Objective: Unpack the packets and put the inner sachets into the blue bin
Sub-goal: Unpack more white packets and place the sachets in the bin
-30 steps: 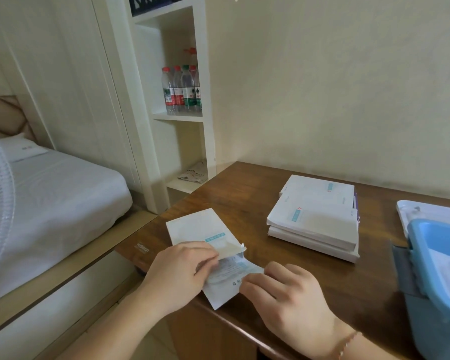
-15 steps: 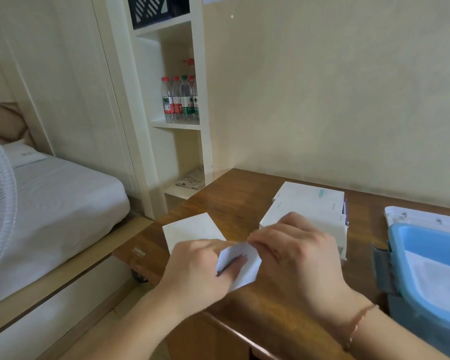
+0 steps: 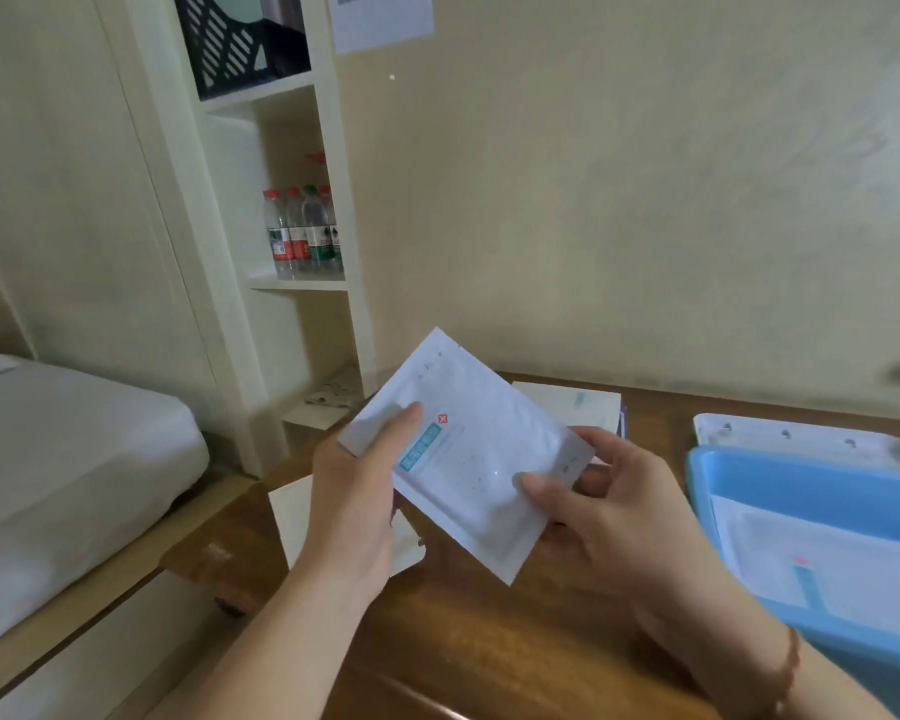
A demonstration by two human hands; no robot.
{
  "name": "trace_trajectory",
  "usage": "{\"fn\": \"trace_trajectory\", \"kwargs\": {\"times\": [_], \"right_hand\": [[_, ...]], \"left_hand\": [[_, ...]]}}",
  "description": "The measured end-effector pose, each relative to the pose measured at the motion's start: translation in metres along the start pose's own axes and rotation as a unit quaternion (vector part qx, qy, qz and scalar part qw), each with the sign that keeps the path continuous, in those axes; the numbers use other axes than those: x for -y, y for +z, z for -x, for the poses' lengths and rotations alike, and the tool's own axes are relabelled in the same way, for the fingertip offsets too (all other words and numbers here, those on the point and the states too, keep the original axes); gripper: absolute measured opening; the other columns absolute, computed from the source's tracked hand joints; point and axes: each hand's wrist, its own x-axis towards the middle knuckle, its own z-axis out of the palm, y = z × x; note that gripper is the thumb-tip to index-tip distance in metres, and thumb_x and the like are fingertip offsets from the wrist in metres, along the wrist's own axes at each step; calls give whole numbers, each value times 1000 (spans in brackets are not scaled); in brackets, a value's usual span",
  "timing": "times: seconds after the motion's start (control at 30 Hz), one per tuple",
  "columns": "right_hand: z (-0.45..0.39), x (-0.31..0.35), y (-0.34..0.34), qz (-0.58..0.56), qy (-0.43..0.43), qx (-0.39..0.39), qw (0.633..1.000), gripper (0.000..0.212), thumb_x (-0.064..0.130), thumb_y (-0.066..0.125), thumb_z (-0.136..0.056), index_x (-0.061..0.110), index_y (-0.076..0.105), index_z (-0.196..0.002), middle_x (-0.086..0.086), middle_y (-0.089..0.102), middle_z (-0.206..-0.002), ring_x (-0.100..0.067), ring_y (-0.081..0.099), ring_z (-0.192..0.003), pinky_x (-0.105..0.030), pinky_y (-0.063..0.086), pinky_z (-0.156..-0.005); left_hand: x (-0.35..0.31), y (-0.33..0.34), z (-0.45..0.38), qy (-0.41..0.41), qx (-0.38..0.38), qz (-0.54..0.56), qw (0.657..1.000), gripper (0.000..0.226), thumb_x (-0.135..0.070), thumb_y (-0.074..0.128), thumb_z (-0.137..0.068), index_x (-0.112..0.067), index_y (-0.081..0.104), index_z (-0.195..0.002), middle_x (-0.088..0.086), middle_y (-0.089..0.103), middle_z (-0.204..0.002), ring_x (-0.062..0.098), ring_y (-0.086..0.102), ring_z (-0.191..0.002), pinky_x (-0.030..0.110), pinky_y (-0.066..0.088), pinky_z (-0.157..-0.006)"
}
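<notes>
Head view: left hand (image 3: 357,504) and right hand (image 3: 614,517) both pinch one white sachet (image 3: 468,454), held tilted above desk (image 3: 489,646). Teal label strip plus small red mark on it, text unreadable. Empty white packet (image 3: 292,517) flat near desk's left edge. Packet stack (image 3: 578,405) toward far edge, count unclear. Blue bin (image 3: 780,480) at right edge, sachets inside. Four bottles (image 3: 305,233) on shelf.

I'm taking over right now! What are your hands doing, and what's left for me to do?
Left hand and right hand both hold one sachet up above the desk.
An emptied outer packet lies on the desk below.
The blue bin, on the right, already holds a sachet.
A stack of packets waits behind.
Left: drop this sachet in the bin, then unpack the stack.
</notes>
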Motion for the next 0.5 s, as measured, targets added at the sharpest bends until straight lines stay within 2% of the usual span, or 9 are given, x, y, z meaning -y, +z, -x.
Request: {"fn": "trace_trajectory", "kwargs": {"times": [0.1,0.17,0.27,0.37,0.4,0.5], "right_hand": [[7,15,-33,27,-55,-5,998,45,14,77,-81,30,59,-119,1,77,-86,-18,73,-72,-31,56,-56],[11,25,-64,50,-86,-16,995,46,6,74,-83,30,57,-118,-3,77,-79,-26,67,-61,-35,52,-55],[14,35,-114,82,-84,-49,992,50,2,72,-83,29,55,-121,-8,76,-78,-31,55,-57,-41,48,-59],[19,37,-158,128,-52,-88,987,50,4,72,-83,33,55,-120,-8,76,-79,-27,58,-58,-41,53,-61],[20,35,-171,139,-40,-100,984,50,4,73,-83,33,56,-120,-7,76,-79,-26,61,-58,-41,54,-62],[25,24,-204,179,-6,-130,975,45,2,76,-79,26,64,-115,-5,72,-75,-25,66,-59,-34,53,-56]], "left_hand": [[-12,8,-13,-3,44,37,998,26,-28,67,-82,-13,72,-103,6,72,-98,22,67,-91,31,47,-70],[-16,23,-22,-10,102,15,995,37,-29,68,-77,-15,71,-111,9,72,-105,24,68,-94,33,50,-71],[-8,61,-26,-7,193,-35,981,29,-17,70,-83,-26,70,-111,13,73,-104,26,69,-93,38,51,-73],[5,105,-23,6,287,-104,952,34,-16,65,-81,-29,66,-113,13,74,-96,22,69,-92,40,51,-80],[9,119,-23,16,311,-136,940,35,-16,63,-81,-28,65,-114,11,75,-93,18,69,-90,37,51,-81],[25,154,-18,36,349,-236,906,27,-9,63,-89,-24,65,-111,-6,74,-78,2,63,-72,17,45,-64]]}}
